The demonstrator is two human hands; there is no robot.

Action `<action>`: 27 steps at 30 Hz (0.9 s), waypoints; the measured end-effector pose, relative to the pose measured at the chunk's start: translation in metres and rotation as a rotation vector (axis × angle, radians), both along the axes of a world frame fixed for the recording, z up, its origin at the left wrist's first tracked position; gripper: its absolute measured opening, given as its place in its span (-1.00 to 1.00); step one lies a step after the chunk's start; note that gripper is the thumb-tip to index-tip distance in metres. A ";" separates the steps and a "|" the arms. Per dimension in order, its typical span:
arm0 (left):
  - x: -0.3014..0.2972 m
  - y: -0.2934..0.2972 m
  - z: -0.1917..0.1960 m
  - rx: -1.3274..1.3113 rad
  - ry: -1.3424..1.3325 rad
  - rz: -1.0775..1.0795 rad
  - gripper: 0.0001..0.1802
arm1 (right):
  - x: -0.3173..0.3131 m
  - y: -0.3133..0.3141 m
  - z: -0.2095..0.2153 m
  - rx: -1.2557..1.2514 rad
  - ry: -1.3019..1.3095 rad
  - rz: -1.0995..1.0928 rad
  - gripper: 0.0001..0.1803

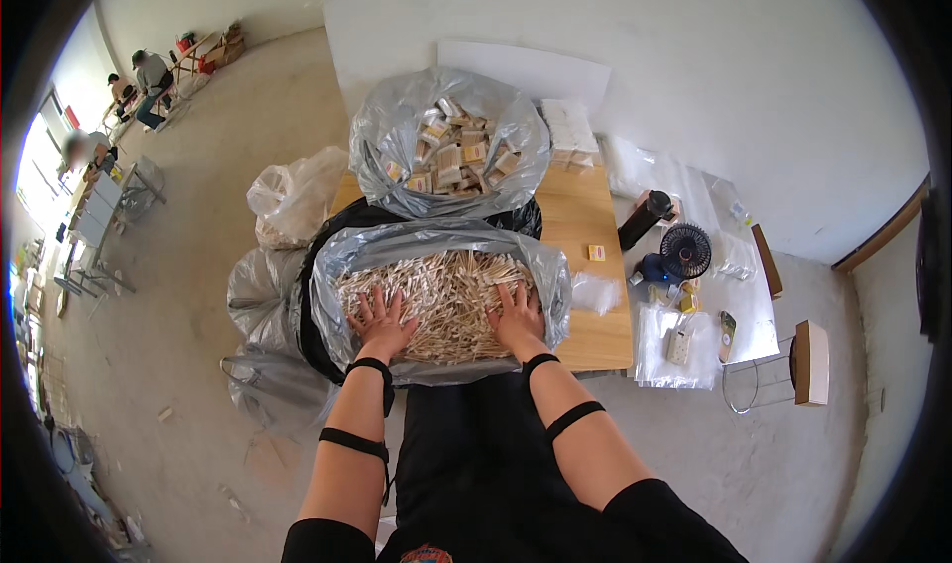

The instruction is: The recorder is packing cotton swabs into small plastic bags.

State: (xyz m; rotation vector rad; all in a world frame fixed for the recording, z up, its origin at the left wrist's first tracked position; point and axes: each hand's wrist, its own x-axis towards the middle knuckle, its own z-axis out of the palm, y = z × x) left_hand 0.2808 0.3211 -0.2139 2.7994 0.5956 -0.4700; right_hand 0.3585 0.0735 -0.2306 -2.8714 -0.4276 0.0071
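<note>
Loose cotton swabs (pixel 441 300) fill a container lined with a grey plastic bag (pixel 436 234). My left hand (pixel 385 320) lies on the swabs at the left side, palm down with its fingers spread. On the right side my right hand (pixel 519 318) rests on them in the same way, fingers apart and close to the bag's wall. Neither hand grips anything. Behind this bag stands a second open grey bag (pixel 372 132) holding many small packets of swabs (pixel 449 162).
A wooden table (pixel 595 310) carries a small packet (pixel 596 253) and clear plastic bags (pixel 595 292). On the side table at right are a black flask (pixel 646 219), a small fan (pixel 685 252) and a phone (pixel 728 323). Filled bags (pixel 268 285) stand at left; people sit farther off.
</note>
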 end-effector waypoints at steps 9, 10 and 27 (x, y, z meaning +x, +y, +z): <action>0.005 0.003 0.003 -0.012 0.053 0.014 -0.16 | 0.003 0.007 0.004 0.059 0.055 0.016 -0.31; 0.005 0.003 0.004 -0.023 0.075 0.015 -0.15 | 0.004 0.008 0.003 0.065 0.042 0.021 -0.31; 0.016 0.008 -0.006 -0.051 0.031 0.001 -0.14 | 0.016 0.003 -0.011 0.070 -0.011 0.041 -0.26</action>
